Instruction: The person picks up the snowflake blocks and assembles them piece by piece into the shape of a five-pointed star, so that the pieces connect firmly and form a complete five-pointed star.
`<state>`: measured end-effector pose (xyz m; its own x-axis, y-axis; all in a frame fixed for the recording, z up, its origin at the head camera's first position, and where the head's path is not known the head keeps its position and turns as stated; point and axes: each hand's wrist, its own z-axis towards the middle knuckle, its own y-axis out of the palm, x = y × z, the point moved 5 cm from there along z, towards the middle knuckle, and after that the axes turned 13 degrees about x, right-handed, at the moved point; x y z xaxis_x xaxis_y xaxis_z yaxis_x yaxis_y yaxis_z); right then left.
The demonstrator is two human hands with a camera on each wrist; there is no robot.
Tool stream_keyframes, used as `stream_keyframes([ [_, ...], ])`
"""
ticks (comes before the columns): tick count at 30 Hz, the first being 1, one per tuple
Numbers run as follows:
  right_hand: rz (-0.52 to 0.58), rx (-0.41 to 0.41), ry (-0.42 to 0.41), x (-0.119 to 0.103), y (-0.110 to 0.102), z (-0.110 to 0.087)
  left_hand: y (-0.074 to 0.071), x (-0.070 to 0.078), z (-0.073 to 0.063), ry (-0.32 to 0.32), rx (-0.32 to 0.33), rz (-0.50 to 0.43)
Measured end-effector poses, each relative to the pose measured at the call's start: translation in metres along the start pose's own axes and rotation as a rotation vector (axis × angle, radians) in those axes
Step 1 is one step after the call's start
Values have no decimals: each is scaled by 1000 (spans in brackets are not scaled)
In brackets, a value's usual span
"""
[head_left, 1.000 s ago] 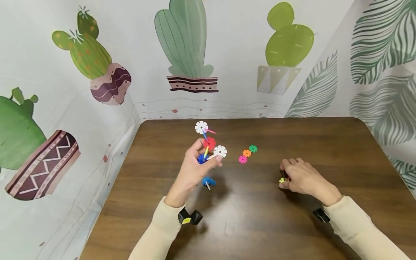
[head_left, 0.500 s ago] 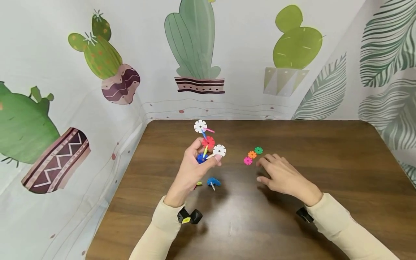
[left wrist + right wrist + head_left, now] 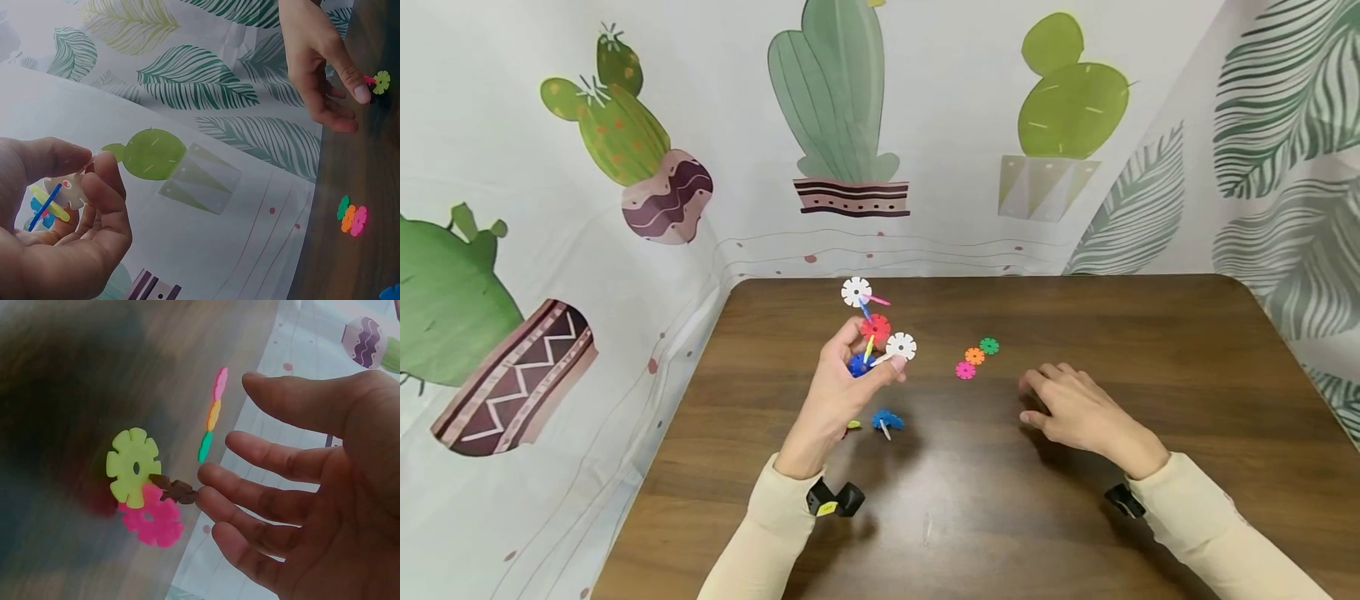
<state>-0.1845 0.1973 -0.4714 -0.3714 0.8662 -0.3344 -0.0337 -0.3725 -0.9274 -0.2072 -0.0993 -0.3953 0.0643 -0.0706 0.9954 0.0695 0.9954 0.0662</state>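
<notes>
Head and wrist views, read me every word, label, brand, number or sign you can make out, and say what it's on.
No text can be read in any view.
Yellow label on the black device beside the left cuff: too small to read.
Flower-shaped discs, table, printed wall hanging: no lettering shows.

Table: brown, wood grain; backdrop: white, printed with green cacti and leaves.
Held cluster: white, red, blue, yellow, pink. Disc row: green, orange, pink. Three-colour cluster: yellow-green, pink, brown. Two-tone cluster: blue, white. Sleeves: cream.
</notes>
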Motion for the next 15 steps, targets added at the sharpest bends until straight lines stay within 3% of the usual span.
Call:
stream_keyframes([
  [8, -12, -30, 15, 6, 1, -4, 0, 1, -1, 0, 4, 4],
  [15, -77, -169, 144, 23, 6, -12, 2, 1, -3, -8, 0, 1],
])
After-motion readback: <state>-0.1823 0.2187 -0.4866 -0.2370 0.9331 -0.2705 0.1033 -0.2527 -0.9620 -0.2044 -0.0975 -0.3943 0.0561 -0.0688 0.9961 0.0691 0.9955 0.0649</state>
